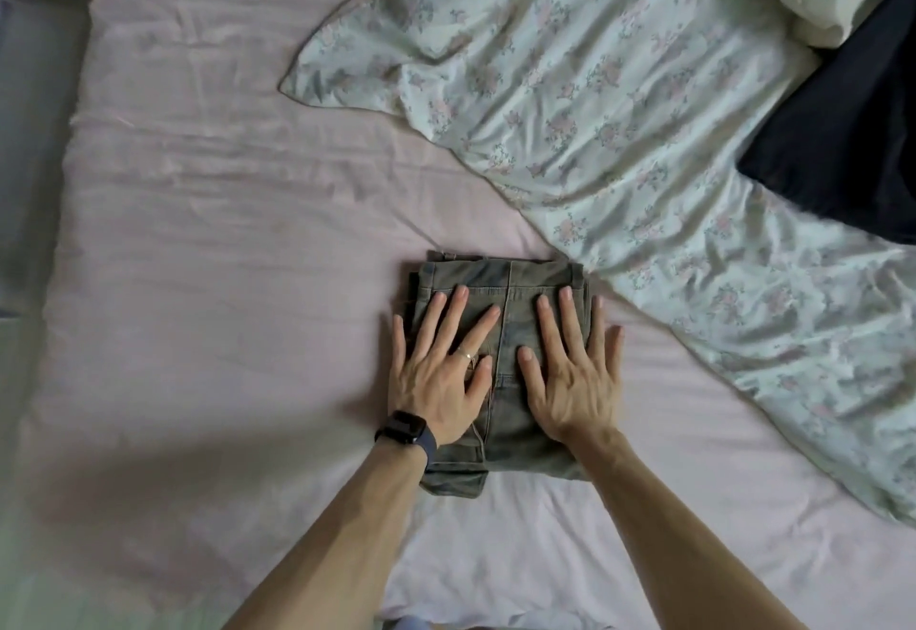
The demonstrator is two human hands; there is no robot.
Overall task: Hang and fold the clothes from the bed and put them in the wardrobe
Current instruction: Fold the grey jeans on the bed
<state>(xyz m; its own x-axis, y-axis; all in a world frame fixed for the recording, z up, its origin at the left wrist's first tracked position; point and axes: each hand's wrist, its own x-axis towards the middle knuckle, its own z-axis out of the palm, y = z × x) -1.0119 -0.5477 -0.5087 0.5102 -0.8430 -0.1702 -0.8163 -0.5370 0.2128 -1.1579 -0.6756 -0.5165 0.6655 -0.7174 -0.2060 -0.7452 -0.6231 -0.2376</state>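
Left of centre on the pink sheet (223,232), our left hand (441,381) lies flat, fingers straight and spread, gripping nothing; it presses the left half of the folded trousers (505,277), which sit near us at mid-bed. Our right hand (570,381) presses the right half likewise, open-palmed. To set the fold well, we should press evenly and smooth outward from the centre seam, squaring the edges. The floral duvet (619,108) lies just right; a dark garment (842,158) rests on its far-right part.
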